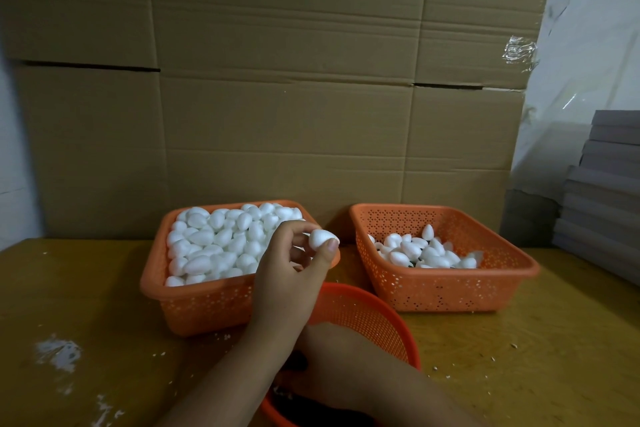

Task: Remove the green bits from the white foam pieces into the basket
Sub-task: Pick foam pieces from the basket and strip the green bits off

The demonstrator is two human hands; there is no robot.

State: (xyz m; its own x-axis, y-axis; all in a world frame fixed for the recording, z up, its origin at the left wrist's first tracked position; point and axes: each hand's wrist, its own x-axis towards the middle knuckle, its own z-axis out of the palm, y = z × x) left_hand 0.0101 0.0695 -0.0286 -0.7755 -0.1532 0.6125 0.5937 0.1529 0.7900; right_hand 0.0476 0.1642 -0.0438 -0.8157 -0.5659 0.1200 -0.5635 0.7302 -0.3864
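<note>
1. A wall of flattened cardboard boxes [277,80] fills the far side of the scene, behind a yellow-brown table [519,357] flecked with white crumbs.
2. A stack of grey sheets [602,191] stands at the far right edge of the table.
3. The left orange basket [194,305] sits left of centre, heaped full with white foam pieces [214,243].
4. The right orange basket [450,291] sits just beside it, apart, holding a smaller pile of foam pieces [426,251] in its middle.
5. A round orange basket [367,315] lies nearest, in front of the two, its inside mostly hidden by the forearms.
6. The left hand [291,274] is raised over the near right corner of the full basket, thumb and curled fingers pinching one foam egg [322,238].
7. The right hand [311,381] is down inside the round basket, largely hidden behind the left forearm; how its fingers lie cannot be told.
8. No green bits can be made out at this size.
</note>
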